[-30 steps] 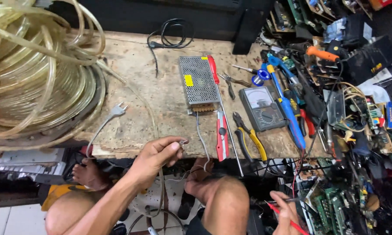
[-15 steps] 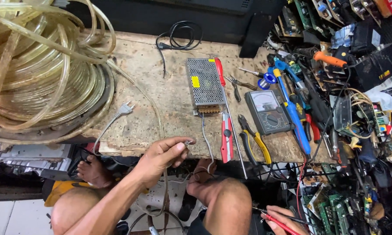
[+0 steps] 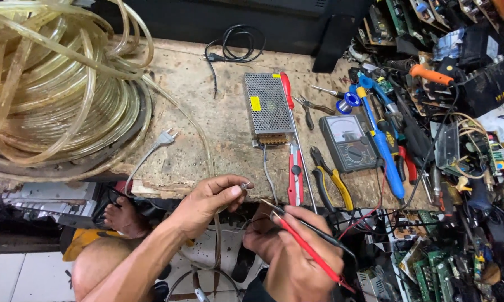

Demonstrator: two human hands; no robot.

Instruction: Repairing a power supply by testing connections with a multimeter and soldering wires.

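Pinching the wire end (image 3: 243, 185) low centre, the left hand (image 3: 210, 200) presents it; the right hand (image 3: 296, 246) grips the red and black probes (image 3: 296, 235), tips just short. Analog meter (image 3: 349, 142) waits centre-right, contact not yet made.

L hand (image 3: 210, 200) pinches wire end (image 3: 243, 185); R hand (image 3: 302, 249) w/ probes (image 3: 305, 243).

Tubing coil (image 3: 56, 84) sits on bench (image 3: 207, 100) at left. Power supply (image 3: 267, 107) at center, multimeter (image 3: 349, 142) to its right. Both hands (image 3: 213, 198) (image 3: 302, 260) w/ probes (image 3: 308, 246) in front of bench edge.
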